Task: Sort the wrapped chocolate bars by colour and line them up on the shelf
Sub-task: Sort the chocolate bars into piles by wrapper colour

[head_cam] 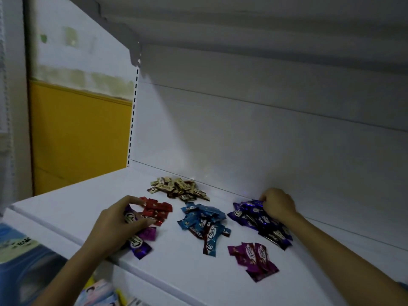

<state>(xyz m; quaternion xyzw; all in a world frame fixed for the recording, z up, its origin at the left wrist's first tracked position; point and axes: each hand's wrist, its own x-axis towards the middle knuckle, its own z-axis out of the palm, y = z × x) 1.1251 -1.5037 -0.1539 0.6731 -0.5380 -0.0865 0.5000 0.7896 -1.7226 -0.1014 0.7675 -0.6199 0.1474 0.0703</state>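
Wrapped chocolate bars lie in colour piles on the white shelf (66, 208). A gold pile (178, 188) sits at the back, a red pile (157, 210) left of centre, a blue pile (204, 221) in the middle, a dark purple pile (257, 219) at the right and a few magenta bars (254, 258) near the front. My left hand (117, 224) curls over the red pile and some purple bars (140, 244), its fingers pinching a red bar. My right hand (277, 204) rests on the back of the dark purple pile, fingers curled on a bar there.
The shelf's white back panel (265, 140) rises close behind the piles, and another shelf (242, 23) hangs overhead. Packaged goods (99, 292) sit on a lower level at the front left. A yellow wall (81, 133) lies beyond the shelf's left end.
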